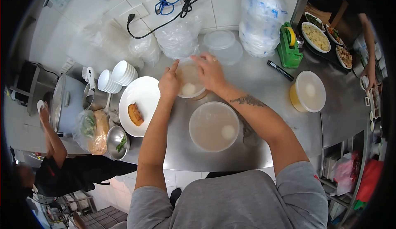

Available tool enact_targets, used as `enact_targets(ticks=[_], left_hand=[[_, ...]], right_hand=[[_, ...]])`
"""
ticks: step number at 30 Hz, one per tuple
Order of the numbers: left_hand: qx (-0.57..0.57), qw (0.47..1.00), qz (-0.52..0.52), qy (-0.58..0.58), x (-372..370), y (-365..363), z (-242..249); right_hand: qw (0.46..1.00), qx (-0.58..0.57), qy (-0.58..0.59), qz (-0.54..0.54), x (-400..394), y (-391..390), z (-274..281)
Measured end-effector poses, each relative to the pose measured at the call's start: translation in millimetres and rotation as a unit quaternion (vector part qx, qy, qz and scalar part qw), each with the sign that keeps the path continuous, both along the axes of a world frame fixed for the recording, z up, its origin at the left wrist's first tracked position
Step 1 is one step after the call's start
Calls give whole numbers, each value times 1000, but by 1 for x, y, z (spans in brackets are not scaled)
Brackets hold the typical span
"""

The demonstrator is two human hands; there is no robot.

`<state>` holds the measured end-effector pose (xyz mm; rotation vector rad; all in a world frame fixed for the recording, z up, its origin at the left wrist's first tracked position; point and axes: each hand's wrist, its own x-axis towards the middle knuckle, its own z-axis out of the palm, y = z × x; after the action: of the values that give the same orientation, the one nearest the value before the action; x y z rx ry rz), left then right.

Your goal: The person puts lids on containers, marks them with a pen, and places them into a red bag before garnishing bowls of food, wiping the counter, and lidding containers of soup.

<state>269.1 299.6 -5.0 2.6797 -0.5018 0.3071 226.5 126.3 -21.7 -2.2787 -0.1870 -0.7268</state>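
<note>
A round, lidded plastic container (189,89) with brownish liquid and a pale round patch showing through its clear lid stands near the back of the steel counter. My left hand (169,82) grips its left rim, index finger stretched along the edge. On the other side, my right hand (210,73) bears on the lid's right rim with bent fingers. Closer to me sits a second lidded container (213,126), and a third lidded container (307,91) with yellowish contents stands to the right. Behind my right hand lie loose clear lids (225,47).
At left are a white plate (150,89) with a browned food piece, stacked white bowls (123,73) and a metal bowl (118,142). A marker (280,70), green tape dispenser (290,47) and wrapped plastic stack (262,22) are rightward. Other people work at both sides.
</note>
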Motion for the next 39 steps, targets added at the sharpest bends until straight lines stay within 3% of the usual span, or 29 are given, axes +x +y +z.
enact_targets(ticks=[1, 4, 7, 10, 13, 16, 17, 19, 22, 28, 31, 32, 34, 37, 38, 39], left_hand=[[10, 1000, 13, -3, -1, -2, 2], [1, 999, 36, 28, -9, -8, 6], [57, 979, 58, -189, -28, -23, -16], [53, 986, 78, -138, -33, -28, -9], [79, 972, 80, -204, -36, -48, 0], [-127, 985, -116, -8, -45, -109, 21], [-217, 966, -137, 10, -71, -147, 39], [-325, 892, -169, 266, -73, -213, 39], [-361, 853, -133, 353, -89, -306, 49], [-382, 873, -44, 300, -35, -434, -33], [-377, 881, 45, 284, -28, -463, -32], [-367, 884, 80, 277, -34, -463, -22], [-411, 877, 0, 247, -64, -453, 2], [-454, 835, -178, 256, -161, -395, 57], [-423, 872, -214, 119, -194, -377, 50], [-453, 848, -212, 174, -222, -364, 33]], right_hand=[[996, -26, -84, 27, -4, 0, 0], [994, -64, -79, 31, -17, 1, 1], [996, -70, -57, 27, -14, 0, 0], [996, -74, -36, 16, -19, -10, 0], [985, -158, 71, -1, -64, -58, 21], [936, -271, 199, -104, -135, -128, 67], [913, -310, 211, -162, -149, -152, 70], [902, -325, 203, -199, -172, -201, 70], [932, -273, 158, -177, -191, -254, 43], [979, -35, 125, -158, -185, -292, 31], [956, 196, 145, -162, -168, -310, 54], [915, 335, 159, -159, -157, -316, 52], [780, 582, 180, -146, -135, -333, 52], [682, 673, 269, -96, -113, -349, 56], [653, 693, 296, -71, -106, -354, 55], [623, 706, 328, -77, -106, -356, 62]])
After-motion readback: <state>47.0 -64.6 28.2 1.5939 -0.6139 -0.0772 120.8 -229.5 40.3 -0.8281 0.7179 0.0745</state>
